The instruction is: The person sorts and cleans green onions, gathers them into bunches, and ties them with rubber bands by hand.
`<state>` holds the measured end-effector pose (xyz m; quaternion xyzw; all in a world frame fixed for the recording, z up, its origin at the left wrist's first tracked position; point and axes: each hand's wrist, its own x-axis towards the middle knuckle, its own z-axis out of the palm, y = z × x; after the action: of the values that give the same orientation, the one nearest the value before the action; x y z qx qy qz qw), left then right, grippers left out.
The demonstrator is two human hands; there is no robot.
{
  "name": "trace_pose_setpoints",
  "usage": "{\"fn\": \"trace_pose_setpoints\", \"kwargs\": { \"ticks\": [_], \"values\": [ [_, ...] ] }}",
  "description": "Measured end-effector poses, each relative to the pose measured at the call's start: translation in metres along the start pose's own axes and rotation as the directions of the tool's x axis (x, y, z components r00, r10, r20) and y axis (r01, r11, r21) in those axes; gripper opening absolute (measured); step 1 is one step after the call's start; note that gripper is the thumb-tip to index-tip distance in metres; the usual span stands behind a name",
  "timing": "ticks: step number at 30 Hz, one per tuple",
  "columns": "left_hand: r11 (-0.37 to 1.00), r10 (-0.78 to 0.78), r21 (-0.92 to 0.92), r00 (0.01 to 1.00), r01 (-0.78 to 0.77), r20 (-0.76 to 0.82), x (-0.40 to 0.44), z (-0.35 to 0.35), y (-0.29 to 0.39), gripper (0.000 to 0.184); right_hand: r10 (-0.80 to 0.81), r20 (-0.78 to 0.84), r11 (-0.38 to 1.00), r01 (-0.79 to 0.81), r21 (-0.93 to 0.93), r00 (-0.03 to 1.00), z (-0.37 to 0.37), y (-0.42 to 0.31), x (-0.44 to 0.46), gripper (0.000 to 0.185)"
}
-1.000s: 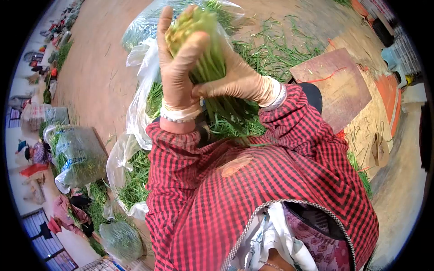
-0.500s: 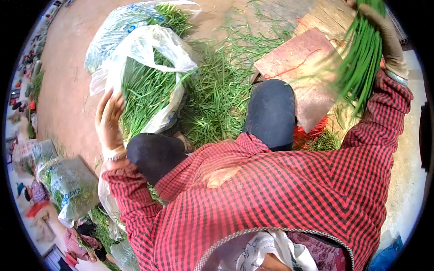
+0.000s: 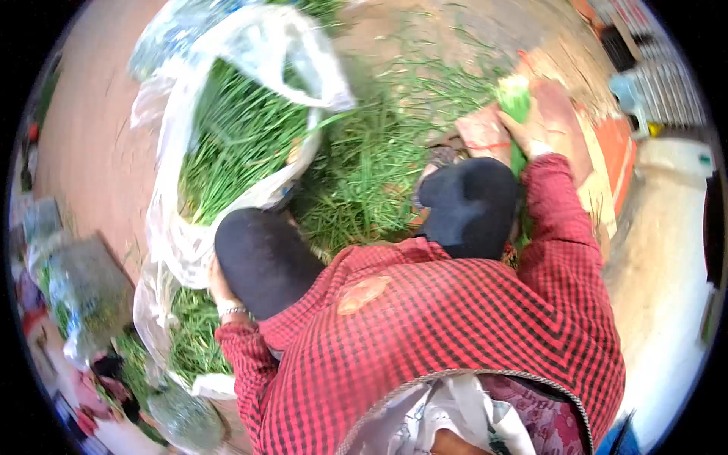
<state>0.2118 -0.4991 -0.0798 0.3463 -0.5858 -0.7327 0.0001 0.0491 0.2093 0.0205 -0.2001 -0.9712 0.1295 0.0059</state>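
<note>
My right hand [image 3: 532, 130], gloved, is wrapped round a bunch of green chives [image 3: 514, 104] over a pinkish board [image 3: 563, 121] with a red tie on it. The pale cut ends point away from me, and the leaves run down beside my right knee. My left hand [image 3: 220, 287] hangs by my left knee, next to a white plastic bag; the knee hides its fingers. Just ahead, the open white bag [image 3: 171, 205] is full of long green stalks [image 3: 243, 136].
Loose green leaves [image 3: 364, 167] cover the ground between my knees and beyond. A second bag of greens [image 3: 186, 326] is at my left side, with clear bags [image 3: 87, 280] farther left. At the right are an orange panel [image 3: 623, 155] and a metal ribbed object [image 3: 667, 91].
My right hand has brought the chives down from high on the right onto the board, cut ends now facing away. My left hand has dropped from beside the white bag to my left knee.
</note>
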Motion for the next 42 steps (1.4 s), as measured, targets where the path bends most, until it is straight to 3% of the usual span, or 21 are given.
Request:
{"fn": "trace_pose_setpoints", "kwargs": {
  "ticks": [1, 2, 3, 4, 8, 10, 12, 16, 18, 19, 22, 26, 27, 28, 29, 31, 32, 36, 38, 40, 42],
  "values": [
    [0.942, 0.131, 0.294, 0.985, -0.159, 0.113, 0.024, -0.031, -0.028, 0.037, -0.015, 0.113, 0.999, 0.021, -0.049, 0.993, -0.021, -0.015, -0.006, 0.082],
    [0.984, -0.147, 0.098, 0.989, 0.148, -0.02, 0.033, -0.048, -0.047, 0.039, -0.035, 0.234, 0.994, 0.059, -0.093, 0.972, -0.054, -0.049, -0.017, 0.075],
    [0.91, 0.215, 0.367, 0.976, -0.192, -0.021, 0.028, -0.039, -0.056, 0.04, -0.075, 0.218, 0.896, 0.162, -0.414, 0.973, -0.095, -0.113, -0.037, 0.062],
    [0.97, 0.072, 0.239, 0.993, -0.048, -0.092, 0.01, -0.015, -0.032, 0.043, 0.024, 0.205, 0.946, 0.044, -0.321, 0.978, -0.094, -0.128, -0.036, 0.058],
    [0.947, -0.319, -0.048, 0.948, 0.319, -0.001, -0.02, 0.017, 0.011, 0.075, -0.531, -0.282, 0.802, 0.581, 0.137, 0.799, -0.036, -0.15, 0.019, 0.041],
    [0.946, -0.288, -0.181, 0.953, 0.268, -0.096, -0.028, 0.025, 0.032, 0.079, -0.635, -0.078, 0.645, 0.583, 0.493, 0.769, -0.025, -0.277, -0.038, 0.032],
    [0.941, -0.321, -0.15, 0.939, 0.303, -0.12, -0.02, 0.006, 0.032, 0.08, -0.84, 0.131, 0.473, 0.593, 0.652, 0.527, 0.0, -0.37, -0.089, 0.029],
    [0.934, -0.097, -0.287, 0.924, 0.214, 0.371, -0.018, -0.001, 0.063, 0.061, -0.98, 0.196, 0.112, 0.888, 0.446, 0.026, 0.096, -0.481, -0.124, 0.03],
    [0.958, 0.272, -0.091, 0.962, -0.273, -0.024, -0.02, 0.031, 0.095, 0.04, -0.971, 0.237, 0.069, 0.956, 0.285, -0.001, 0.148, -0.521, -0.113, 0.036],
    [0.905, 0.379, 0.199, 0.925, -0.375, 0.021, -0.007, 0.025, 0.093, 0.034, -0.967, 0.255, 0.07, 0.975, 0.211, 0.014, 0.165, -0.541, -0.105, 0.038],
    [0.615, 0.457, 0.714, 0.889, -0.335, 0.023, 0.028, 0.017, 0.082, 0.063, -0.716, 0.662, 0.302, 0.953, 0.006, 0.222, 0.177, -0.604, -0.095, 0.043],
    [0.774, 0.344, 0.602, 0.928, -0.195, -0.141, 0.088, -0.001, 0.085, 0.086, -0.928, 0.34, 0.182, 0.982, 0.054, 0.153, 0.207, -0.621, -0.09, 0.045],
    [0.912, 0.311, 0.339, 0.928, -0.231, -0.203, 0.096, -0.002, 0.107, 0.088, -0.907, 0.397, 0.183, 0.981, 0.064, 0.143, 0.205, -0.632, -0.09, 0.047],
    [0.796, 0.477, 0.52, 0.849, -0.309, -0.226, 0.108, -0.011, 0.117, 0.086, -0.906, 0.399, 0.183, 0.981, 0.064, 0.143, 0.209, -0.635, -0.089, 0.047],
    [0.923, 0.334, 0.293, 0.898, -0.25, -0.287, 0.105, -0.01, 0.15, 0.081, -0.916, 0.363, 0.209, 0.976, 0.065, 0.172, 0.215, -0.641, -0.086, 0.049],
    [0.817, 0.572, 0.305, 0.753, -0.489, -0.326, 0.118, -0.014, 0.167, 0.066, -0.919, 0.355, 0.21, 0.975, 0.073, 0.171, 0.22, -0.648, -0.088, 0.054],
    [0.766, 0.64, 0.331, 0.703, -0.551, -0.312, 0.123, -0.017, 0.172, 0.062, -0.811, 0.558, 0.21, 0.978, 0.0, 0.174, 0.22, -0.651, -0.093, 0.071],
    [0.698, 0.655, 0.47, 0.747, -0.54, -0.116, 0.106, -0.002, 0.17, 0.042, -0.784, 0.562, 0.195, 0.964, -0.181, 0.264, 0.253, -0.628, -0.103, 0.092],
    [0.57, 0.514, 0.674, 0.844, -0.47, 0.154, 0.088, 0.001, 0.142, 0.024, -0.897, 0.43, 0.118, 0.993, 0.023, 0.097, 0.243, -0.624, -0.119, 0.085],
    [0.258, 0.676, 0.745, 0.666, -0.615, 0.315, 0.083, -0.008, 0.108, 0.018, -0.917, 0.365, -0.093, 0.976, 0.194, -0.16, 0.231, -0.61, -0.145, 0.075],
    [0.29, 0.745, 0.756, 0.634, -0.587, 0.206, 0.062, -0.025, 0.076, 0.025, -0.786, 0.553, 0.01, 0.889, 0.459, -0.276, 0.232, -0.58, -0.166, 0.079]
  ]
}}
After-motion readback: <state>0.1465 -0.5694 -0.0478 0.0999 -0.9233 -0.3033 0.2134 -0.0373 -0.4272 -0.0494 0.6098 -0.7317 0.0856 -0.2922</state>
